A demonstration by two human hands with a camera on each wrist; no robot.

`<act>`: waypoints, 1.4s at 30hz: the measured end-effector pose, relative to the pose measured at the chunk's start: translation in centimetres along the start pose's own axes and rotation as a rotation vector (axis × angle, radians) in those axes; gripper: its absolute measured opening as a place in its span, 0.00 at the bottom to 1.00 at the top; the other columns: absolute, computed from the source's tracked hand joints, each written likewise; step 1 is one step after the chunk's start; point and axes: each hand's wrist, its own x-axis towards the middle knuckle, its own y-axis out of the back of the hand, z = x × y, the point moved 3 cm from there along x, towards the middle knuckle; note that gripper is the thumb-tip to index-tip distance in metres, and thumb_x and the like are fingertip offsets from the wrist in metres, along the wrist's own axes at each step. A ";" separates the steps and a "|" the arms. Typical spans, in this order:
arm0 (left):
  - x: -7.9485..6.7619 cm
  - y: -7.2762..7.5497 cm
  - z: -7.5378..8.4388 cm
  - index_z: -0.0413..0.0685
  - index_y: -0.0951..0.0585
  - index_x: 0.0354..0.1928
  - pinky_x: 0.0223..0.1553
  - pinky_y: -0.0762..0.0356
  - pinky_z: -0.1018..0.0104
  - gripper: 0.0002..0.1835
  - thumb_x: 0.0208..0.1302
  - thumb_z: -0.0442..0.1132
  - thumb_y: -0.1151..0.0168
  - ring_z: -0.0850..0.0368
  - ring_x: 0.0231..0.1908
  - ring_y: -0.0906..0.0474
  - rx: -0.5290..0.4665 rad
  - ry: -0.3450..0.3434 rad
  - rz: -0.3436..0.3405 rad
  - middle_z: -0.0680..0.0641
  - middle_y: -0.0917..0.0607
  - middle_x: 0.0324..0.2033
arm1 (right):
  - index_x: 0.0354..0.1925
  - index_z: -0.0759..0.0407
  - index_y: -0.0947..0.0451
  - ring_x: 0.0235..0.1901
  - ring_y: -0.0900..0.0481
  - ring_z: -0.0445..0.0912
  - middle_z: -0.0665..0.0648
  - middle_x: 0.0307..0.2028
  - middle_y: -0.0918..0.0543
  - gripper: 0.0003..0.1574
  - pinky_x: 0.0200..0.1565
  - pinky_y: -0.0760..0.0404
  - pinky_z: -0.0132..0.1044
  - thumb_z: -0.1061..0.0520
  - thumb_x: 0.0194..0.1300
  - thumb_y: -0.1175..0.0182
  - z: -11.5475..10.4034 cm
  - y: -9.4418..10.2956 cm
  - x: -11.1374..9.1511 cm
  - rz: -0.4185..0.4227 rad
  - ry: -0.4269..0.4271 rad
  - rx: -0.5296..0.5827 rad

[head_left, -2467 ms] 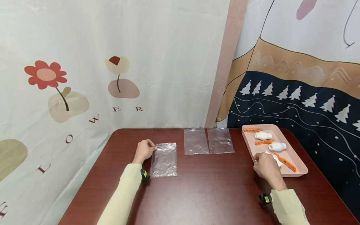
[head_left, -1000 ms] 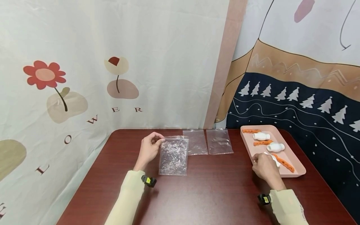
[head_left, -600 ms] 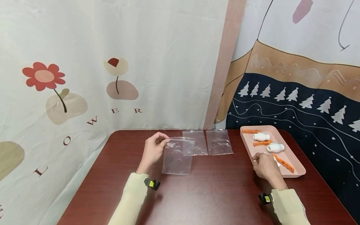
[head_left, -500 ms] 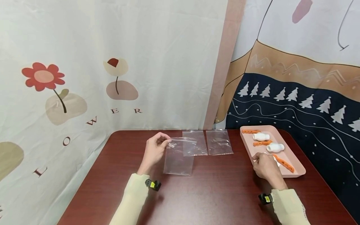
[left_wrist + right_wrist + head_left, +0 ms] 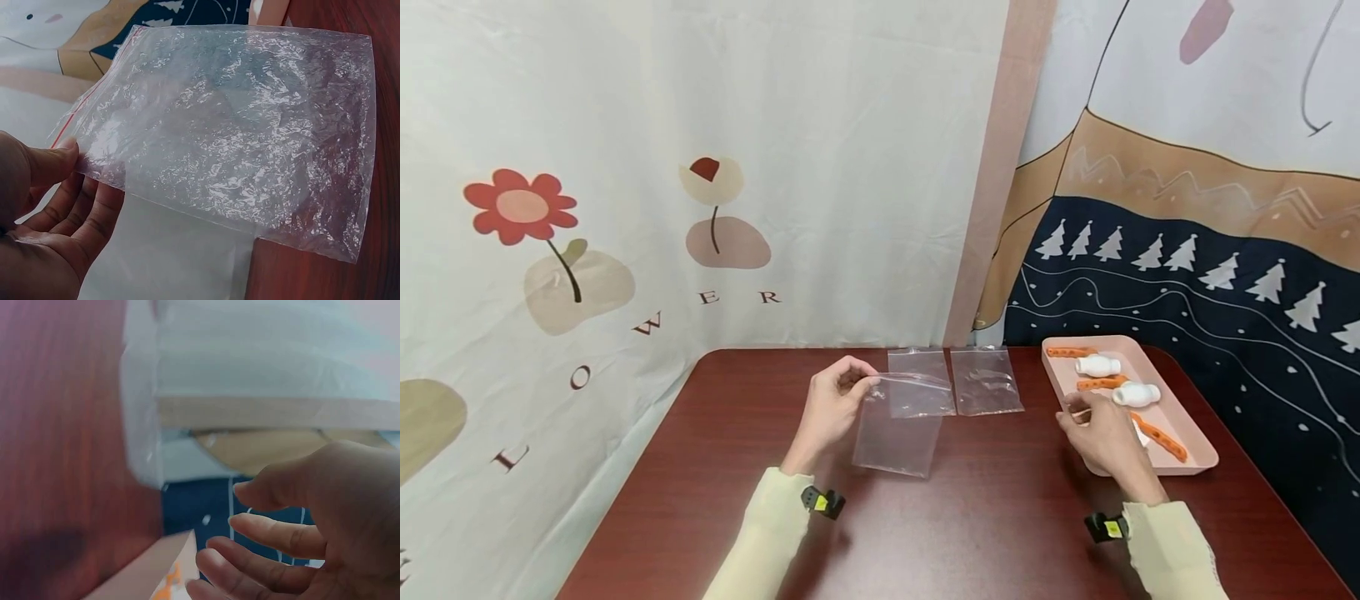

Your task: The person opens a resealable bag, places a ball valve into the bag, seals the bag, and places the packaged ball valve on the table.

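My left hand (image 5: 835, 404) pinches the top corner of a clear zip bag (image 5: 895, 446) between thumb and fingers. In the left wrist view the bag (image 5: 225, 131) hangs flat, with a red line along its zip edge. My right hand (image 5: 1105, 433) is at the left side of a pink tray (image 5: 1183, 417), fingers apart and loosely bent around nothing, as the right wrist view of the hand (image 5: 300, 531) also shows. In the tray lie white bottle-shaped pieces (image 5: 1137, 394) and orange strips with holes (image 5: 1162, 439). A white piece beside my right hand is partly hidden.
Two more clear zip bags, one on the left (image 5: 921, 400) and one on the right (image 5: 985, 383), lie at the back of the dark red table (image 5: 985, 533). Printed curtains (image 5: 850, 167) hang right behind the table.
My left hand has lifted the bag and carried it rightward, so it now overlaps the left bag at the back. My right hand has drawn slightly off the tray edge, fingers spreading.
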 end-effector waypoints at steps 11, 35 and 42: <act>-0.3 -2.2 1.6 0.42 0.15 0.39 0.36 0.14 0.65 0.02 0.67 0.34 0.32 0.48 0.33 0.15 -0.039 -0.035 -0.052 0.36 0.12 0.35 | 0.63 0.57 0.23 0.49 0.18 0.54 0.63 0.57 0.17 0.29 0.50 0.16 0.45 0.42 0.73 0.38 -5.1 0.6 -0.2 0.025 0.072 0.175; -1.1 -6.6 2.7 0.49 0.14 0.39 0.32 0.22 0.71 0.03 0.69 0.39 0.32 0.54 0.30 0.18 0.037 -0.086 -0.190 0.50 0.12 0.32 | 0.57 0.51 0.17 0.43 0.16 0.41 0.51 0.48 0.12 0.20 0.49 0.14 0.38 0.50 0.67 0.31 -11.3 -1.1 -0.5 -0.132 0.455 0.285; -1.6 -7.1 2.3 0.48 0.14 0.39 0.32 0.22 0.72 0.04 0.69 0.40 0.32 0.47 0.31 0.17 0.008 -0.063 -0.197 0.49 0.12 0.31 | 0.48 0.50 0.12 0.38 0.19 0.39 0.44 0.39 0.12 0.11 0.44 0.16 0.32 0.56 0.67 0.31 -11.6 -1.3 -0.6 -0.179 0.503 0.234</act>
